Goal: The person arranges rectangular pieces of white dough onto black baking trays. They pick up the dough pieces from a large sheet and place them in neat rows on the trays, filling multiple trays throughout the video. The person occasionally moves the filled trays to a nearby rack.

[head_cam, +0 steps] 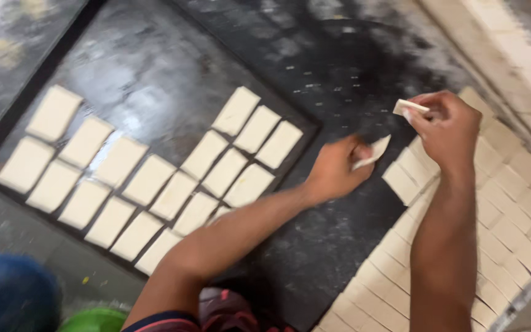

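Nearest, a blue rounded object [10,295] and a green rim [93,321] sat at the bottom edge. The left hand [334,169] was pinched shut on 1 pale, thin rectangular dough piece [373,152], held above the dusty dark worktop [339,80]. The right hand [447,126] was clamped on another pale dough rectangle [408,108], over the cut dough sheet [493,209] at the right edge. Farther left, the dark metal tray [142,67] carried rows of dough rectangles [149,179]. The soft piece might have stretched or torn in that pinch, or landed overlapping a neighbour at the tray's near corner.
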